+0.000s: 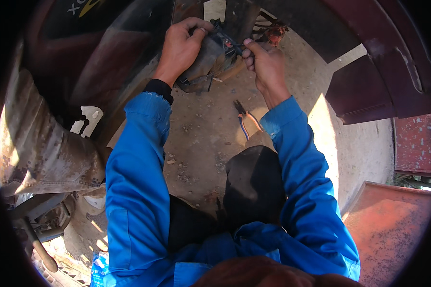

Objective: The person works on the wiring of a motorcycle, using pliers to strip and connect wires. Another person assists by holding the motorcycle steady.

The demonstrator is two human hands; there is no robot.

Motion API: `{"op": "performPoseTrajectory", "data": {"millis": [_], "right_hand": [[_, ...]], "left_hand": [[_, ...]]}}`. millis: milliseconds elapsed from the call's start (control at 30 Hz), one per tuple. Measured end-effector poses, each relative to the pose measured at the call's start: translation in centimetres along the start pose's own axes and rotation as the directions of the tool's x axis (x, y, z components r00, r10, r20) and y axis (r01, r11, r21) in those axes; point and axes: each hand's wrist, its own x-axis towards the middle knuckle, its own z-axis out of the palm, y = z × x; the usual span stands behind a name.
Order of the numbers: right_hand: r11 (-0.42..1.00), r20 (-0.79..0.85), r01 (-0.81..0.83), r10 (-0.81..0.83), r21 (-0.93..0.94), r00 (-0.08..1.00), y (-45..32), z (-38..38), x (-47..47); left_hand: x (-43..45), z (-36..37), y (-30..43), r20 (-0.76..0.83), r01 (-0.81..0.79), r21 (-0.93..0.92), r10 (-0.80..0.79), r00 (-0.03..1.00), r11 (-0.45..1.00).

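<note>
Thumb and forefinger of my left hand (183, 45) pinch the upper left end of a black wiring bundle (221, 34). Beyond the bundle's lower right end, my right hand (267, 64) holds a thin black strand (240, 46), either wire or tape; the picture does not settle which. A small red piece (228, 43) shows among the dark wiring between the hands. Behind the bundle is a dusty dark panel (201, 62) of the vehicle. Below my right hand, a pair of pliers (240, 107) with orange and blue handles lies on the ground, jaws upward in the view.
Dark red vehicle bodywork (97, 68) rises at the left, with another dark red panel (362, 93) at the right. Someone's camouflage-trousered leg (54, 154) is close on my left, above a metal frame (39, 208). A rusty red sheet (388, 226) stands lower right.
</note>
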Motion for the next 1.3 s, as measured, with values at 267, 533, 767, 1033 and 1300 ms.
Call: {"op": "performPoseTrajectory", "data": {"millis": [267, 533, 767, 1033, 1300], "right_hand": [[0.996, -0.037, 0.087, -0.086, 0.003, 0.996, 0.6, 0.6, -0.5], [0.837, -0.016, 0.211, -0.254, -0.504, 0.967, -0.3, -0.8, -0.1], [0.172, 0.258, 0.581, -0.772, -0.795, 0.581, -1.4, -3.5, 4.6], [0.445, 0.380, 0.445, -0.233, -0.777, 0.895, -2.4, -3.0, 10.5], [0.419, 0.488, 0.498, -0.140, -0.760, 0.862, -2.3, -1.1, 15.1]], "left_hand": [[0.1, -0.1, -0.1, -0.033, -0.035, 0.023, 0.036, 0.999, 0.999], [0.3, 0.7, -0.3, -0.118, -0.057, 0.187, 0.080, 0.990, 0.981], [0.9, 1.8, 0.0, -0.047, -0.147, 0.510, 0.198, 0.979, 0.847], [1.3, 2.9, 1.0, -0.067, -0.040, 0.697, 0.120, 0.991, 0.716], [1.5, 2.1, 0.7, -0.051, -0.151, 0.580, 0.221, 0.974, 0.800]]}}
